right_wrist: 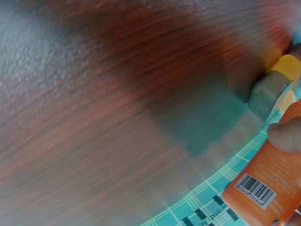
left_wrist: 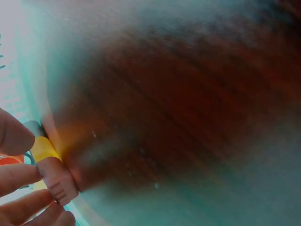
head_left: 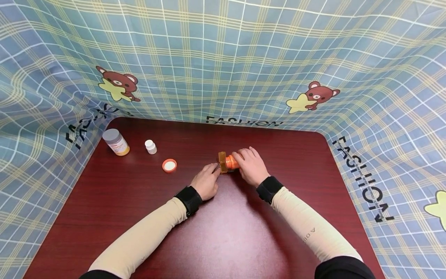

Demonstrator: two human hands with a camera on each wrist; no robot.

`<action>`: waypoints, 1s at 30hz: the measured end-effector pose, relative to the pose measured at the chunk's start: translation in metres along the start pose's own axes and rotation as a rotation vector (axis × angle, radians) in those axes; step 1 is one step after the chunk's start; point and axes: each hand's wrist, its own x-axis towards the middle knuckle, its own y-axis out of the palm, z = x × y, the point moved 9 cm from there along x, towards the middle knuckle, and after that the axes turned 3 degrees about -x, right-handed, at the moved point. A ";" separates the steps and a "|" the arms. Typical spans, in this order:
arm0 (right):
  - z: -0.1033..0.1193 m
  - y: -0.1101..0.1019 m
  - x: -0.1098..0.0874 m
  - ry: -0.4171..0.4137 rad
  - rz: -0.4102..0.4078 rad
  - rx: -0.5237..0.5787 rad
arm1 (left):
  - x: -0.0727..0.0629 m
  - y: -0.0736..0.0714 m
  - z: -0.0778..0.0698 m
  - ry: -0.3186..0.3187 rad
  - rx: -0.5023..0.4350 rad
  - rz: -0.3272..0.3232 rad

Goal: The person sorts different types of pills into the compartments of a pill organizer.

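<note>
Barcode on orange btl: R wrist cam only

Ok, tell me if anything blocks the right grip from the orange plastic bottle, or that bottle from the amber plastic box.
Nothing visible does: the right grip holds the bottle, tipped sideways with its neck right at the box; whether they touch is unclear. The left grip holds the box's near end, beside that path.
</note>
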 end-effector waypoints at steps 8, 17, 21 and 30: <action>0.005 -0.006 0.004 -0.056 -0.050 -0.056 | 0.000 -0.001 0.001 0.019 -0.001 -0.027; 0.013 -0.008 0.006 -0.135 -0.069 -0.118 | 0.000 -0.005 -0.001 0.046 0.020 -0.060; 0.017 -0.008 0.011 -0.181 -0.059 -0.177 | 0.000 -0.006 -0.001 0.045 0.022 -0.065; 0.032 -0.015 0.020 -0.270 -0.073 -0.273 | 0.001 -0.004 -0.001 0.046 0.014 -0.067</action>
